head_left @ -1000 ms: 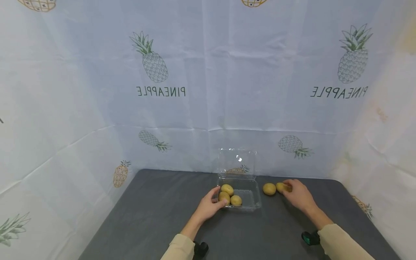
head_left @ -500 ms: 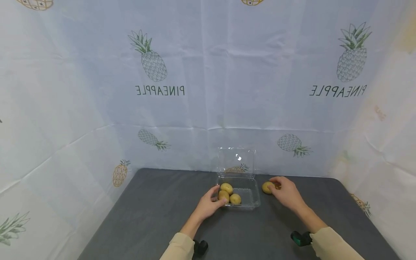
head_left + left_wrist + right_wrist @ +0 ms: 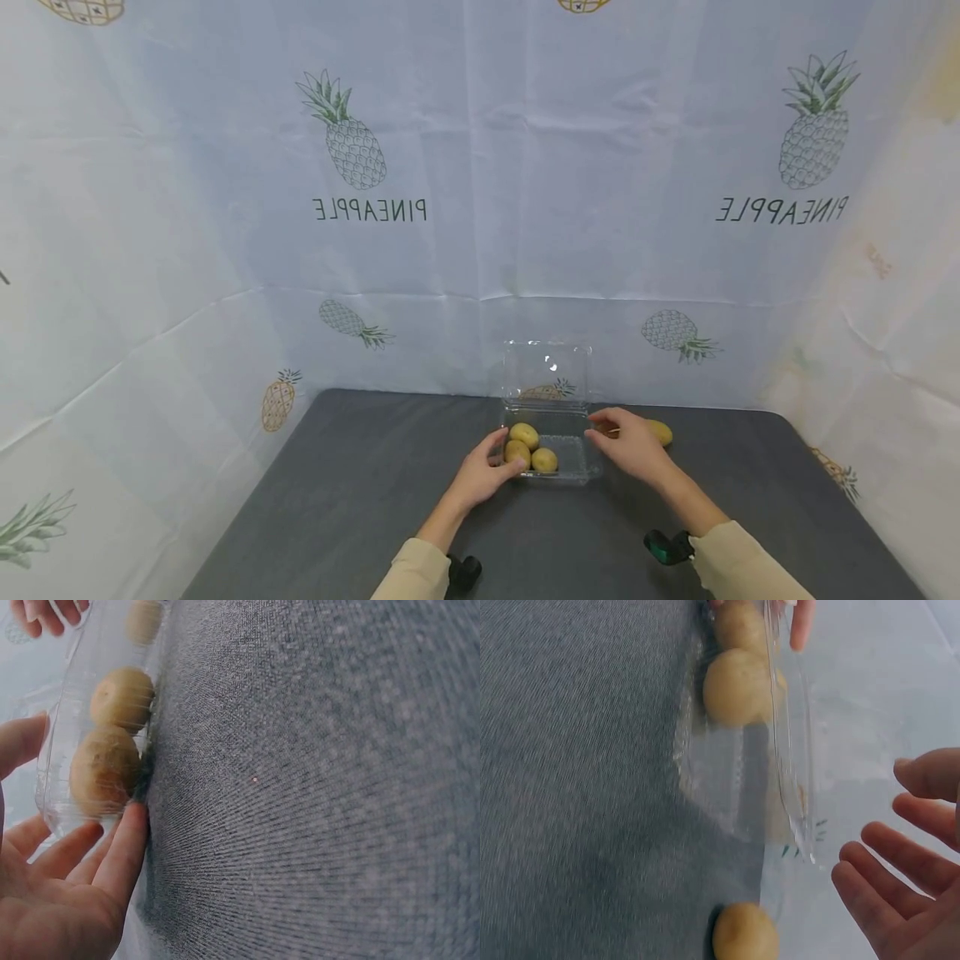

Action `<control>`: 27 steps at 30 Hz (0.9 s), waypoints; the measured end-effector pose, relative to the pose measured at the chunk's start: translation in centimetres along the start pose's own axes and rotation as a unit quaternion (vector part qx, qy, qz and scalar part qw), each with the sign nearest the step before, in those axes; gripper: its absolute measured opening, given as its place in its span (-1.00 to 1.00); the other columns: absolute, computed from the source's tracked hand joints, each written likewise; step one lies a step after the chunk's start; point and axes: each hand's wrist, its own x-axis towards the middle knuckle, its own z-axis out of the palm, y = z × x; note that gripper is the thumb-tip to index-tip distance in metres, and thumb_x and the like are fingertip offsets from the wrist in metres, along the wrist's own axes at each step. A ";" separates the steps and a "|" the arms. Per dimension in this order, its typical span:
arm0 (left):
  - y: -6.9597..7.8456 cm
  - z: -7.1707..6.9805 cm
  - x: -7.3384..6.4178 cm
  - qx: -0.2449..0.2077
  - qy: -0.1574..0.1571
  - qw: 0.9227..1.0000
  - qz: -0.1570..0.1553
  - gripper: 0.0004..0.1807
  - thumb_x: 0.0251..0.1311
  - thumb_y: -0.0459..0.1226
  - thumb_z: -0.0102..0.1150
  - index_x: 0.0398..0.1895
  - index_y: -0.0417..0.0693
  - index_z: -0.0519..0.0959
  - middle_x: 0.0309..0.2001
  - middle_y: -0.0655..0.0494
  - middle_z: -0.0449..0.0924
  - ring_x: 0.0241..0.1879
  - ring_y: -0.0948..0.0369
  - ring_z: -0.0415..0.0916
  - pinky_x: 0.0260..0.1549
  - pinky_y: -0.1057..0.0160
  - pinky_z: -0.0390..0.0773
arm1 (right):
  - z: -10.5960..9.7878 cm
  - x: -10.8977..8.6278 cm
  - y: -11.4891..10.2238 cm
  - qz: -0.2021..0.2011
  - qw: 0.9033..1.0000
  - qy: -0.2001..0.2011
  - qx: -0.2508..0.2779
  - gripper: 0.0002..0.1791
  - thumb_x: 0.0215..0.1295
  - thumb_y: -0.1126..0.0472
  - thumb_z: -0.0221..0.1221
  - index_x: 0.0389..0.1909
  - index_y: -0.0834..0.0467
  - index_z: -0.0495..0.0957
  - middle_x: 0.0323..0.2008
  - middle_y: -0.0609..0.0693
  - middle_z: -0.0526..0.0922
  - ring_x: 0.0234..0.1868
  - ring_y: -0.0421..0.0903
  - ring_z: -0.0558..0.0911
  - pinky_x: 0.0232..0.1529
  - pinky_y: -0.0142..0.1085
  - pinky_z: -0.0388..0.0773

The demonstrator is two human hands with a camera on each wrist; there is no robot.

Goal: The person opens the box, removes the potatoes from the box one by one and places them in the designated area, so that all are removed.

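Note:
A clear plastic clamshell container [image 3: 572, 450] stands on the table with its lid [image 3: 547, 372] raised. Three yellow potatoes [image 3: 524, 435] lie in its left part. My left hand [image 3: 480, 477] holds the near left corner, thumb at the rim and fingers along the outer wall, as the left wrist view shows. Beside the container's right rim is my right hand [image 3: 632, 447], its fingers spread with nothing between them in the right wrist view. One loose potato [image 3: 746, 934] lies right of the container, mostly covered by that hand in the head view. Another potato [image 3: 660, 432] shows behind the hand.
Dark grey cloth covers the table [image 3: 360, 492]. A white curtain [image 3: 480, 242] printed with pineapples hangs close behind the table and at both sides. The raised lid stands close to the curtain. A dark device [image 3: 667, 547] sits at my right wrist.
My right hand has moved left, from the outer loose potato past the inner one to the container's right rim. The outer potato is uncovered again. My left hand and the container have stayed put.

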 end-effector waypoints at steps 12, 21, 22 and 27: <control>0.0 0.0 0.2 0.004 0.000 1.000 -0.011 -0.21 0.34 -0.04 0.32 0.54 -0.11 0.26 0.44 -0.30 0.29 0.27 -0.28 0.43 0.13 -0.22 0.52 | 2.6 1.1 -1.3 -0.014 0.999 -0.048 0.012 -0.67 0.39 0.16 0.30 0.08 0.23 0.64 0.02 0.17 0.64 -0.07 0.00 0.64 -0.04 -0.06 0.62; 0.0 -0.1 0.2 -0.002 -0.001 1.000 -0.013 -0.22 0.35 -0.05 0.32 0.54 -0.11 0.27 0.43 -0.30 0.30 0.27 -0.27 0.44 0.13 -0.21 0.52 | 3.9 1.8 -2.0 -0.015 0.996 -0.090 0.008 -0.65 0.37 0.19 0.31 0.09 0.27 0.63 0.02 0.16 0.66 -0.11 -0.03 0.65 -0.13 -0.11 0.64; 0.0 -0.1 0.2 -0.002 -0.002 1.000 -0.011 -0.22 0.35 -0.06 0.32 0.54 -0.11 0.27 0.43 -0.31 0.30 0.27 -0.27 0.43 0.13 -0.22 0.51 | 4.1 1.9 -2.0 -0.017 0.995 -0.094 0.008 -0.65 0.36 0.20 0.31 0.09 0.28 0.63 0.02 0.17 0.66 -0.11 -0.02 0.65 -0.13 -0.09 0.64; 0.1 0.1 0.2 -0.002 -0.002 1.000 -0.007 -0.22 0.35 -0.07 0.32 0.53 -0.14 0.27 0.43 -0.33 0.30 0.27 -0.28 0.43 0.13 -0.23 0.51 | 4.9 2.3 -1.9 -0.016 0.993 -0.113 0.006 -0.63 0.33 0.19 0.33 0.08 0.30 0.63 0.03 0.19 0.67 -0.11 0.01 0.67 -0.16 -0.09 0.65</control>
